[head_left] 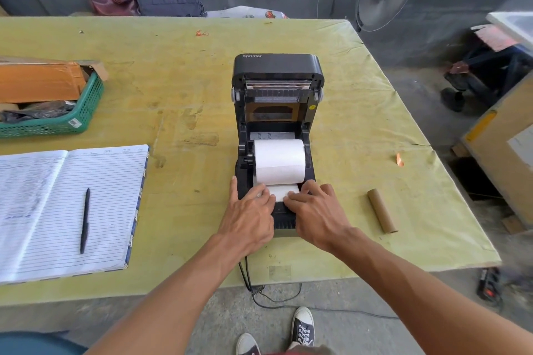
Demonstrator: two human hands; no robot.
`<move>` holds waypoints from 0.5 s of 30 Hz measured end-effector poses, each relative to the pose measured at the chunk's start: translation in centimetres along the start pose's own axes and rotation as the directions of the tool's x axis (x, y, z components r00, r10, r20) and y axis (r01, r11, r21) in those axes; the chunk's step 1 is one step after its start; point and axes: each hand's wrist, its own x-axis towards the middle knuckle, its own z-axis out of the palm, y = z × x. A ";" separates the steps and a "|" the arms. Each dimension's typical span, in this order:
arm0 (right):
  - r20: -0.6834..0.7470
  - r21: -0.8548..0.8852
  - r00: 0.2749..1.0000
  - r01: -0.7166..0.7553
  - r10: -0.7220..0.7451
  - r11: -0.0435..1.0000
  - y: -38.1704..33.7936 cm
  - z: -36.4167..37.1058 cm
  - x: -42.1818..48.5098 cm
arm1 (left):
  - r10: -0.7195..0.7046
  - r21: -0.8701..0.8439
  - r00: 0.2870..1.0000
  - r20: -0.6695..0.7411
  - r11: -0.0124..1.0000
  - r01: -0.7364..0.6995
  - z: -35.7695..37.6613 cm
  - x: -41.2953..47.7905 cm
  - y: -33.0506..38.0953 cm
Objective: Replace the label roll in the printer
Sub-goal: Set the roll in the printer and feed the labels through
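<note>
Both hands, left [250,217] and right [315,215], press label strip [284,192] flat below white roll [279,161] in open printer [277,86]

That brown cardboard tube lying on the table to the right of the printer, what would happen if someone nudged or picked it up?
The cardboard tube is a bare round cylinder lying on its side, so a sideways nudge would probably set it rolling across the table. It looks hollow and empty, so likely very light. Thin cardboard may dent if squeezed hard.
</note>
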 end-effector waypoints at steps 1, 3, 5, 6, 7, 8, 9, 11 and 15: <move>0.003 0.005 1.000 -0.006 0.006 1.000 0.0 -0.3 0.2 | -0.001 -0.009 1.000 -0.013 1.000 0.001 0.0 -0.2 0.1; -0.003 0.017 1.000 -0.017 0.017 1.000 0.0 -0.7 0.6 | -0.006 -0.019 1.000 -0.021 1.000 0.006 0.2 -0.6 0.3; 0.008 0.018 1.000 -0.021 0.021 1.000 -0.2 -0.8 0.6 | -0.005 -0.009 1.000 -0.010 1.000 0.005 0.4 -1.1 0.5; 0.011 0.014 1.000 -0.020 0.020 1.000 -0.4 -0.6 0.4 | 0.002 -0.008 1.000 -0.009 1.000 -0.002 0.3 -1.2 0.5; 0.009 0.012 1.000 -0.020 0.020 1.000 -0.5 -0.4 0.2 | 0.008 -0.017 1.000 -0.009 1.000 -0.008 0.1 -1.2 0.4; 0.003 0.012 1.000 -0.022 0.022 1.000 -0.5 -0.3 0.1 | 0.006 -0.030 1.000 -0.006 1.000 -0.007 -0.3 -1.0 0.3; -0.005 0.011 1.000 -0.024 0.024 1.000 -0.6 -0.1 -0.1 | -0.001 -0.038 1.000 0.000 0.999 0.001 -0.7 -0.8 0.1; -0.021 0.007 0.999 -0.026 0.026 1.000 -0.7 0.1 -0.6 | -0.014 -0.014 1.000 0.008 1.000 0.014 -1.2 -0.4 -0.3; -0.006 0.031 0.999 -0.033 0.034 0.999 -1.0 0.0 -1.6 | -0.027 0.017 0.997 0.071 1.000 0.026 -0.7 -0.9 0.2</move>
